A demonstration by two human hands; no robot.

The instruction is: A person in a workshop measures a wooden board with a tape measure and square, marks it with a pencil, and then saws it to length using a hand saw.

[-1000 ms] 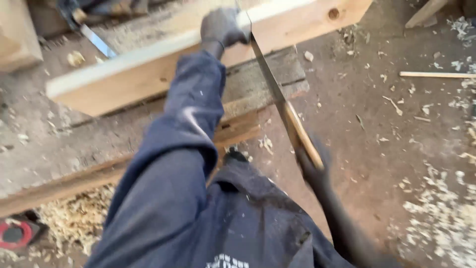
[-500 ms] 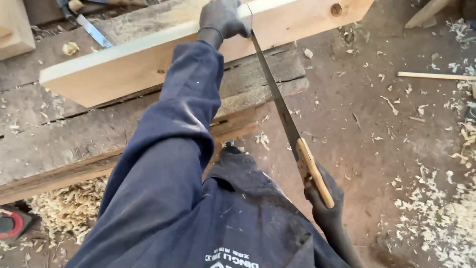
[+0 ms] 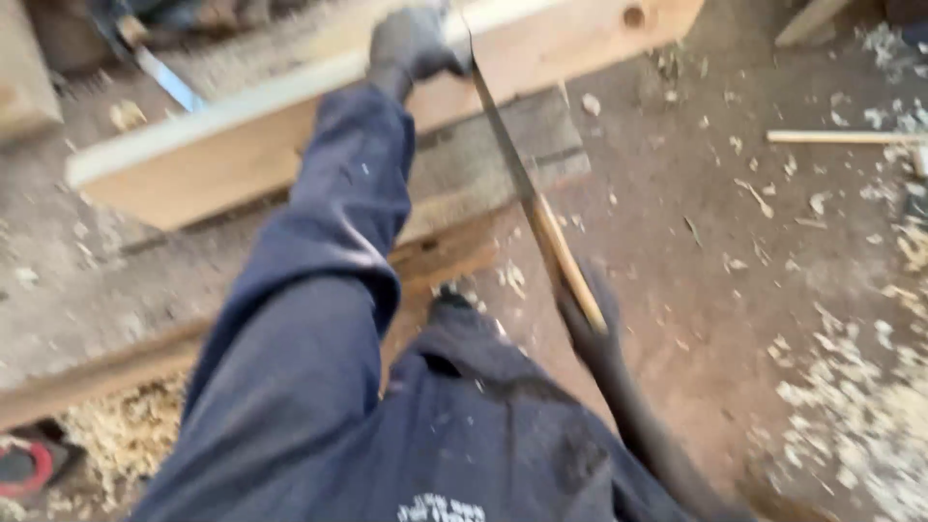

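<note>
Sawing station, seen from above, all places given from the pale timber beam (image 3: 290, 145).

- Pale timber beam: long squared plank, lying aslant across the upper part of the view, resting on a darker, weathered plank (image 3: 483, 174).
- Left hand (image 3: 411, 43): dark-gloved, pressed flat on the beam's top face near its right-hand portion; dark blue sleeve (image 3: 319, 290) runs down from it.
- Handsaw (image 3: 512, 164): thin blade meeting the beam's near edge just beside the left hand, slanting down and away from the beam to a wooden handle (image 3: 570, 271).
- Right hand (image 3: 585, 324): closed around the saw handle, well below the beam; blurred.
- Hands: well apart.
- Wood shavings (image 3: 851, 387): scattered on the dirt floor, right of and below the beam.
- Thin stick (image 3: 841, 137): on the floor beyond the beam's right end.
</note>
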